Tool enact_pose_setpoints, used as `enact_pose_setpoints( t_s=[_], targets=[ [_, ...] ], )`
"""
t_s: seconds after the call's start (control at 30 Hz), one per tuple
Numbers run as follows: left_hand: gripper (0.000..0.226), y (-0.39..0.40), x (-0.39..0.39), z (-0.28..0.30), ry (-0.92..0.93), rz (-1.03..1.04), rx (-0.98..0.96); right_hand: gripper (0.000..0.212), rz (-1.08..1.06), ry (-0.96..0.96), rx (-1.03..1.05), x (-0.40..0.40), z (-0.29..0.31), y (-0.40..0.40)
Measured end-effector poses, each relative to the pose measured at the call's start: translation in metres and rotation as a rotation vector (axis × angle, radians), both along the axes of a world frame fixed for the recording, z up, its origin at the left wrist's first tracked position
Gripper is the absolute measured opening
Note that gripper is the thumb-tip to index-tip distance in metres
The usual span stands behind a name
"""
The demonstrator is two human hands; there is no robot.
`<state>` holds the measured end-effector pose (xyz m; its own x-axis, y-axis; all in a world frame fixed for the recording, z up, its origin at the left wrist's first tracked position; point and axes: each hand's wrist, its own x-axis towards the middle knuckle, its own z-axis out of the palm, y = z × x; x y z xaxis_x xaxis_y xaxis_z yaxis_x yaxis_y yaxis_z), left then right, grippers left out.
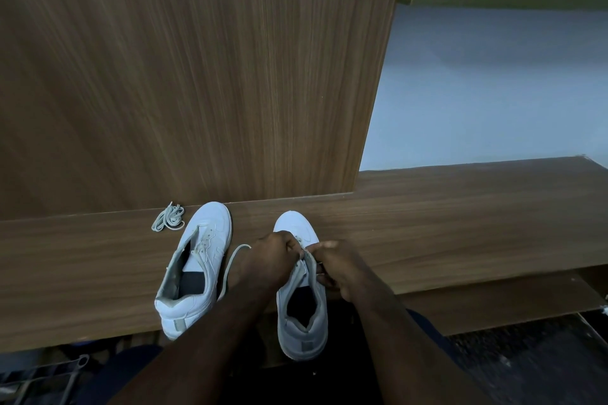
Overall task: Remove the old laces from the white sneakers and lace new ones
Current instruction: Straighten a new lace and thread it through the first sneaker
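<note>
Left fingers: my left hand (268, 256) is curled tight over the eyelet area of the right sneaker (301, 286), pinching the lace (230, 268) there.
Right fingers: my right hand (339, 268) is curled too, nipping the lace at the upper's edge, just beside the left fingers.
Lace: a loose length loops out leftward from under my left hand and trails down between the two shoes.
Right sneaker: under both hands, toe away from me, heel overhanging the near edge of the surface (427, 233).
Left sneaker (194, 270): just beside it, unlaced, tilted, untouched.
Bundled laces (168, 217): a small pile beyond the left sneaker's toe, near the wooden panel (197, 76).
Writing: I can read no brand or label on either shoe.
</note>
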<state>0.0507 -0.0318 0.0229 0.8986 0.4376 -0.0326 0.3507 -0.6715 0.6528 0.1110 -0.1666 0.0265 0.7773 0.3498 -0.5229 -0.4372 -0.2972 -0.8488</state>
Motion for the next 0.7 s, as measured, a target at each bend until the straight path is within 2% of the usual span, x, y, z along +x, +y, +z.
enact_pose_setpoints(
  t_s=[0.1,0.23,0.33,0.4,0.47,0.53,0.63,0.7],
  targets=[
    [0.010,0.000,-0.003,-0.001,-0.029,0.045,-0.047,0.015,-0.021,-0.062,-0.022,-0.002,-0.002,0.003],
    [0.035,-0.002,-0.018,-0.006,-0.119,0.108,0.194,0.015,-0.093,-0.204,-0.053,0.000,-0.001,0.004],
    [0.046,-0.009,-0.031,-0.013,-0.107,0.107,0.154,0.012,-0.269,-0.166,0.250,-0.003,0.015,0.001],
    [0.042,-0.013,-0.036,-0.013,-0.091,0.136,0.084,0.013,-0.360,-0.124,0.485,-0.006,0.034,-0.004],
    [0.032,-0.019,-0.037,-0.008,-0.109,0.188,-0.001,0.015,-0.405,-0.171,0.596,-0.008,0.055,-0.010],
    [0.026,-0.021,-0.037,-0.004,-0.133,0.219,0.003,0.017,-0.426,-0.286,0.637,-0.009,0.076,-0.017],
    [0.024,-0.019,-0.039,-0.006,-0.135,0.229,0.001,0.020,-0.376,-0.544,0.526,-0.008,0.098,-0.030],
    [0.023,-0.017,-0.040,-0.007,-0.137,0.214,-0.017,0.018,-0.175,-0.795,0.144,-0.004,0.099,-0.038]
  ],
)
